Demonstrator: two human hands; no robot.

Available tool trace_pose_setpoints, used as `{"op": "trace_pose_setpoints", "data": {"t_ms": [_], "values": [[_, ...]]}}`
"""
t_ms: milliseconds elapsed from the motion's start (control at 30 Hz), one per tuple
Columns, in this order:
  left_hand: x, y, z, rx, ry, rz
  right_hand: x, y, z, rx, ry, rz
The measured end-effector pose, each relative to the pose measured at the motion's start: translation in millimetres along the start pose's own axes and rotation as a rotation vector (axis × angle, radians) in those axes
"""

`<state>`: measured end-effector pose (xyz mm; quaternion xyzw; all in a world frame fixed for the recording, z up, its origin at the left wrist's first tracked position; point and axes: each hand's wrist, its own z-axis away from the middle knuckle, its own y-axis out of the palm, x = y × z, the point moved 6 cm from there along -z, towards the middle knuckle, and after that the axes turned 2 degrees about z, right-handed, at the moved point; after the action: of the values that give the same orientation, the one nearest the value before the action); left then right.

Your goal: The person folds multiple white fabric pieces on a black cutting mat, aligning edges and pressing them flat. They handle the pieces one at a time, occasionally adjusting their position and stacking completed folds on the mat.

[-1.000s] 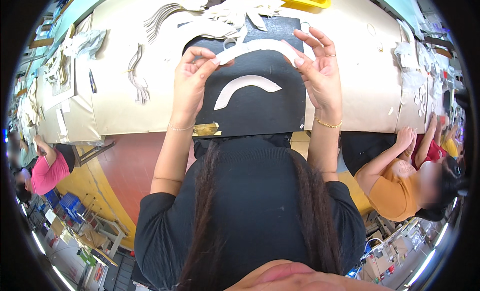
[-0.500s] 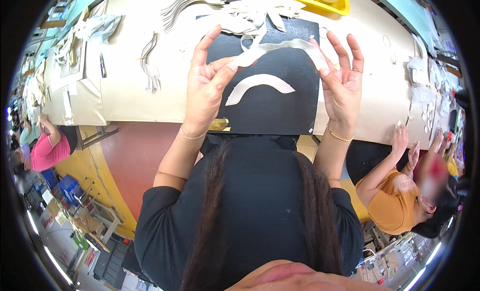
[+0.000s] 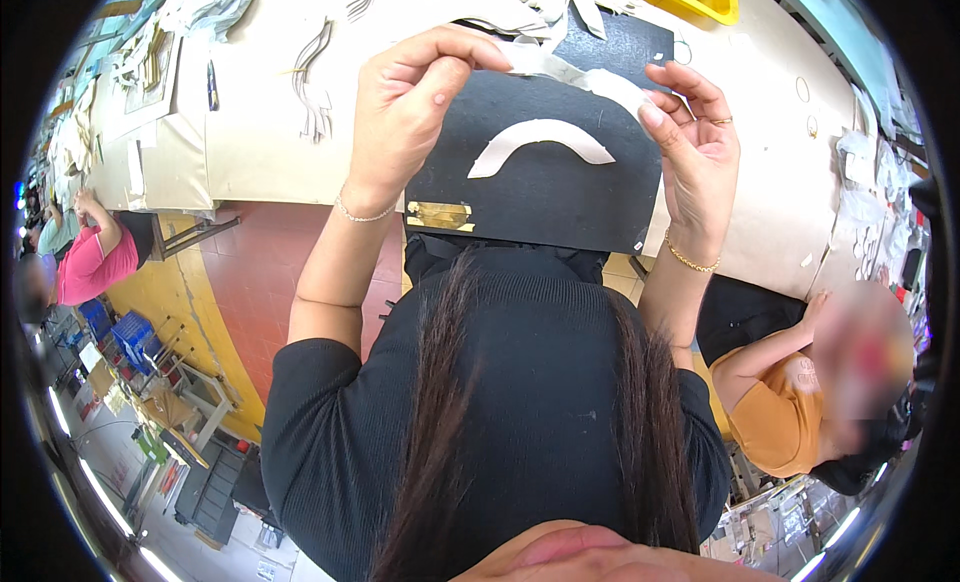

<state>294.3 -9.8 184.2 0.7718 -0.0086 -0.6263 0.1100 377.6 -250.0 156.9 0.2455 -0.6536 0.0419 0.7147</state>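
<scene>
Well, your right hand (image 3: 700, 152) pinched one end of the strip (image 3: 615, 86) above the board (image 3: 540, 207), while your left hand (image 3: 405, 107) had its fingertips at the other end — whether they gripped it, I couldn't tell. Light, even tension seemed wisest, with only the ends pinched, so that nothing creased or stretched. Counted: two hands, one raised strip, one arc (image 3: 545, 132) flat on one board, one gold patch (image 3: 440, 216) near its corner — and one yellow tray (image 3: 727, 7) beyond.

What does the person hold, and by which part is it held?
A white curved strip: the right hand pinches its right end; whether the left hand grips its other end is unclear.
</scene>
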Motion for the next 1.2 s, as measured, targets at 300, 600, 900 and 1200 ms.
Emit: {"op": "trace_pose_setpoints", "data": {"t_ms": [300,600,900,1200], "values": [[9,7,15,-0.158,-0.032,-0.268,-21,2,-1,0.039,0.083,0.108],[26,7,27,-0.271,-0.172,0.022,-30,6,0,0.041,0.15,0.18],[36,12,24,-0.197,-0.296,0.157,-31,11,0,0.074,0.133,0.21],[45,10,27,-0.135,-0.317,0.094,-30,12,-4,0.077,0.07,0.245]]}}
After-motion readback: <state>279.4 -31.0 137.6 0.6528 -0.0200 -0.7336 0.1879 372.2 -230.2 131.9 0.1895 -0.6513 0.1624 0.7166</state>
